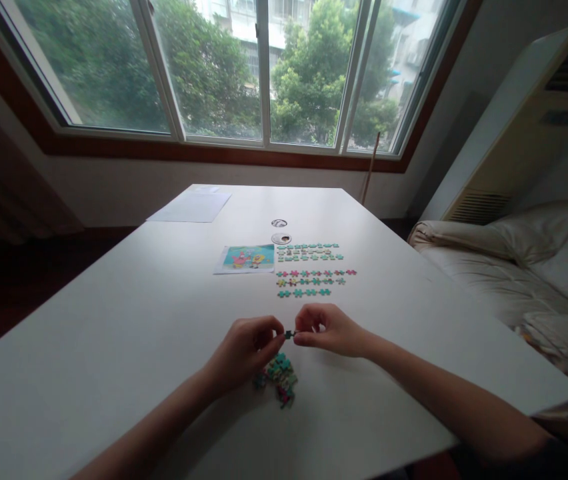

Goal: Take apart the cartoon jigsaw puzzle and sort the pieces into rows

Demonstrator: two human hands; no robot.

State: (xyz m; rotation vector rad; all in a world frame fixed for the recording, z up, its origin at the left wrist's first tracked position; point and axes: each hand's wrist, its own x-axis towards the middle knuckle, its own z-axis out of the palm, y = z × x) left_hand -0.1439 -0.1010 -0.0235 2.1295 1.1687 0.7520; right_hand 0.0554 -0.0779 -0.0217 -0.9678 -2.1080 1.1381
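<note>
Between my two hands a small dark puzzle piece (289, 335) is held just above the table. My left hand (254, 343) pinches its left side between thumb and forefinger. On the other side, the thumb and fingertips of my right hand (327, 330) close on its right edge. Below the hands lies a loose heap of puzzle pieces (281, 377), mostly teal with some pink and yellow, partly hidden by my left hand. Beyond the hands, puzzle pieces (309, 273) are laid out in several rows. Left of these rows sits a cartoon picture sheet (248, 259).
Everything stands on a white table (129, 320). Two round discs (281, 239) lie behind the picture. Papers (191, 205) rest at the far left corner. A pale sofa (509, 260) stands close to the table's right side, and windows (214, 73) line the far wall.
</note>
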